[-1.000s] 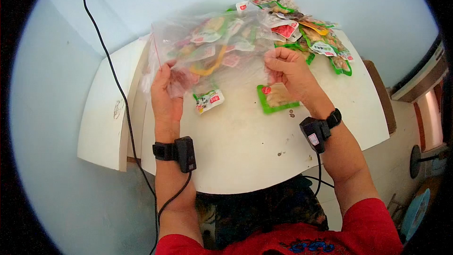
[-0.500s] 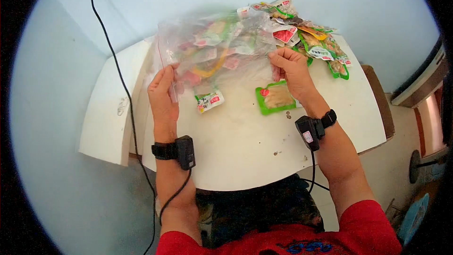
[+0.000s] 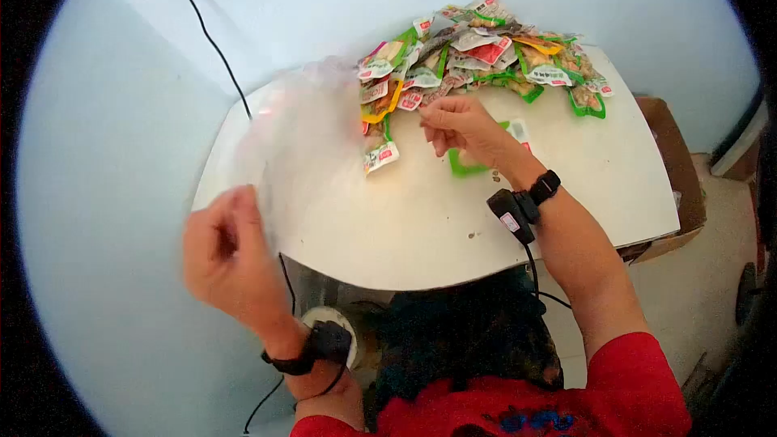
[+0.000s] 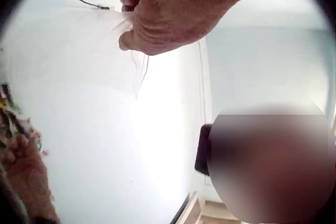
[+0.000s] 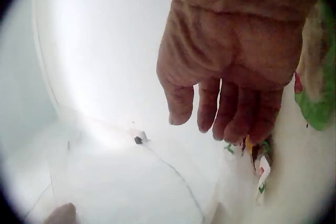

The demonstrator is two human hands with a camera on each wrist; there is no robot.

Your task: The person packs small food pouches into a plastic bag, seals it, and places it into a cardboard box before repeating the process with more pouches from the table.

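Presently in hand: a large clear plastic bag (image 3: pixel 312 125) with a thin red line near one edge, trailing across the left part of the white table (image 3: pixel 405 247).
Left hand (image 3: pixel 235 267): pinched the bag's near edge between thumb and finger, beyond the table's left front side.
Right hand (image 3: pixel 469 133): fingers loosely bent, gripping nothing; it hung over a flat green-edged food packet (image 3: pixel 464 167).
Pile: glossy multicoloured food packets (image 3: pixel 490 52) lay heaped towards the pale blue wall (image 3: pixel 316 0), right of the bag.
Handling, as I judged it: very light, limp and slippery, apt to crease, cling or billow; thin film, likely to tear under a hard tug.
Grip point, as I judged it: the rim, at two spaced corners, thumb against fingertip.
Hard to make out: the bag's blurred outline merged with the tabletop; I could not tell where its mouth lay, or whether its far edge touched the pile. Fingers partly hid the packet beneath.
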